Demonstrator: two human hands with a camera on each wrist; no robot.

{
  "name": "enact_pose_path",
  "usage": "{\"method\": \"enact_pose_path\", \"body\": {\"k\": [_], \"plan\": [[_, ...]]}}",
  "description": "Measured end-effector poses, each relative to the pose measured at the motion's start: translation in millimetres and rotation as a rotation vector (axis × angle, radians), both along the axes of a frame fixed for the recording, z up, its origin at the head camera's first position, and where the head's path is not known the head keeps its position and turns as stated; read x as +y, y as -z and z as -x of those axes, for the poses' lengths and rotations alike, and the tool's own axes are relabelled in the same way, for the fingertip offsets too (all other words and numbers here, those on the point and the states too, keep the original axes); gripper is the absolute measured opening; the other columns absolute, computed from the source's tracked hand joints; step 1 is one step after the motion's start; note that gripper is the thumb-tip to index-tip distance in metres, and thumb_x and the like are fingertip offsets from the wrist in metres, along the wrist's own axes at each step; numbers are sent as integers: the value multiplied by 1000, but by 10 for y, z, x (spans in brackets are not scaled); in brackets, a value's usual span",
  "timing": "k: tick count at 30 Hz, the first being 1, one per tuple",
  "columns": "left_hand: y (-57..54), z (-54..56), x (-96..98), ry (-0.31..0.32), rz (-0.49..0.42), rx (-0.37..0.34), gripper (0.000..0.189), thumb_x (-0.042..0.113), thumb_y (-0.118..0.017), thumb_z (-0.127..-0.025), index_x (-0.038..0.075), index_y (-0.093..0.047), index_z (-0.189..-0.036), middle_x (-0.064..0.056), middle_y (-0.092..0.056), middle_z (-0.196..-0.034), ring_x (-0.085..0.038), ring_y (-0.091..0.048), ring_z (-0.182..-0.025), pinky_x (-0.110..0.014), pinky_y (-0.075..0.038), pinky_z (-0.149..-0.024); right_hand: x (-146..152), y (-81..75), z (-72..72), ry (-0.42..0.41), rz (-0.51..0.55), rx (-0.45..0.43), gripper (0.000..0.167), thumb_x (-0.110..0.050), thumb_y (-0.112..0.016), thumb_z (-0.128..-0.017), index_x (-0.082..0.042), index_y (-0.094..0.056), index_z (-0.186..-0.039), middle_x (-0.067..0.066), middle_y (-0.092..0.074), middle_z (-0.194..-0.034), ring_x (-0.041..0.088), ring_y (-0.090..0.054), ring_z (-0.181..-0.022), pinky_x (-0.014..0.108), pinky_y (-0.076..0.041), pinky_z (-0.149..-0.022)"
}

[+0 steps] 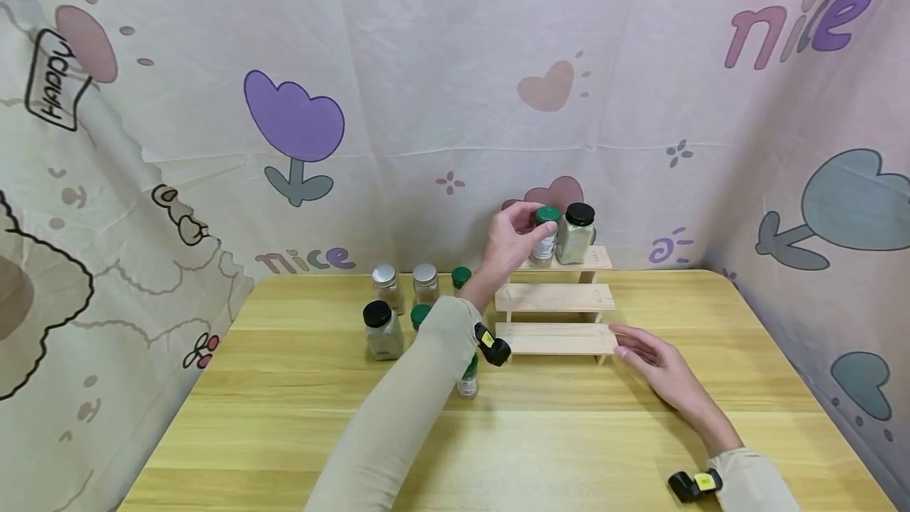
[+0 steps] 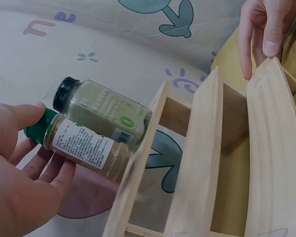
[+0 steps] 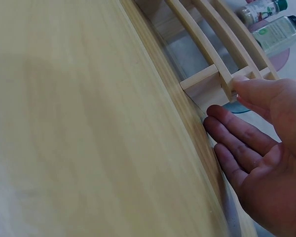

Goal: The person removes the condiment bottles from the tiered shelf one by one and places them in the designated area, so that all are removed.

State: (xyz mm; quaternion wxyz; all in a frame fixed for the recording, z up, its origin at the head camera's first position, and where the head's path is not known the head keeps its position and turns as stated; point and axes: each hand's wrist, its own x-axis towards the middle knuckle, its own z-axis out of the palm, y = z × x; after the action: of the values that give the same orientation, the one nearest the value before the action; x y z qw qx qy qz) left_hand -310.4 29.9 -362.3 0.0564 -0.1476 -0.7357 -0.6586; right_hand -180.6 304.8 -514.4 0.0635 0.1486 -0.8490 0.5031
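My left hand (image 1: 510, 242) grips the green cap of a small spice jar (image 2: 84, 143), thumb on one side and fingers on the other. The jar, with a white printed label, stands upright at the top step of a three-step wooden rack (image 1: 554, 298). Close beside it on that step is a larger black-capped jar (image 1: 576, 235) of pale green powder. My right hand (image 1: 661, 366) holds the right end of the lowest step between thumb and index finger; its other fingers (image 3: 237, 133) hang loosely curled below. The middle and lowest steps are bare.
Left of the rack stand two silver-capped jars (image 1: 386, 288), a black-capped jar (image 1: 383, 332) and several green-capped jars (image 1: 460, 278), some partly hidden by my left forearm. A printed cloth (image 1: 441, 101) hangs behind the wooden table (image 1: 284, 401).
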Motion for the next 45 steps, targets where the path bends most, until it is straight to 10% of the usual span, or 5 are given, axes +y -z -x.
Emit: {"method": "enact_pose_path", "body": {"k": [24,45], "plan": [[-92,-384,-383,168,-95,62,32,13,-77,-94,4,-68,-124,-11,-69,-119,-22,-68,-110,-30,-56,-97,8,-16,-21,7,-6,2,40,-13,-62,-104,0,-58,-142,22,-67,-128,-4,-61,-113,7,-46,-94],[-205,-800,-936,112,-80,89,33,8,-76,-94,3,-68,-126,-11,-70,-120,-25,-68,-112,-33,-56,-99,-19,-40,-21,3,-6,0,40,-13,-61,-105,1,-56,-142,24,-66,-129,-6,-60,-113,7,-45,-95]]}}
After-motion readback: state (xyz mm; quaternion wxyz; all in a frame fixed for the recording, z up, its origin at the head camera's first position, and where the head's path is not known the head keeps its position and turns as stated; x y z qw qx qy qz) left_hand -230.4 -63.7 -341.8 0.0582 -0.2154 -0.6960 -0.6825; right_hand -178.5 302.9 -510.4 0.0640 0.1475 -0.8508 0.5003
